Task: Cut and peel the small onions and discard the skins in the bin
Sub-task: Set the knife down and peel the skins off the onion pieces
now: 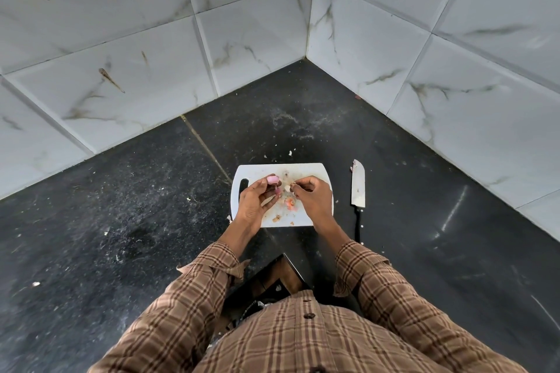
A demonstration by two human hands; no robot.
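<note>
Dark speckled countertop (127, 206) meets 2 white marble-veined tiled walls (127, 48) in a corner — brown plaid shirt (303, 339) below.

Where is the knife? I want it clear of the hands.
The knife lies on the dark counter, just right of the white cutting board, beyond the right hand, untouched.

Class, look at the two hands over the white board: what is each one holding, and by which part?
The left hand pinches a small pink onion by its sides at the fingertips. The right hand pinches a pale scrap, probably skin; where exactly cannot be told.
</note>
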